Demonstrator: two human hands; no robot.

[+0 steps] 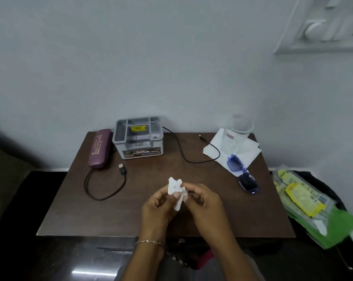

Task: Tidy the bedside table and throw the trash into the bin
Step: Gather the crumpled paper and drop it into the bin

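Observation:
A crumpled white tissue [175,188] is held above the middle of the brown bedside table [110,216]. My left hand [158,207] grips its lower left part with curled fingers. My right hand [204,201] pinches it from the right. To the right of the table stands a black bin [321,187] filled with green and yellow wrappers [305,199].
On the table lie a purple glasses case [100,148], a grey organiser box [138,136], a black USB cable [108,189], blue sunglasses [242,174], and a clear glass [237,132] on a white napkin [250,153]. A wall rises behind the table.

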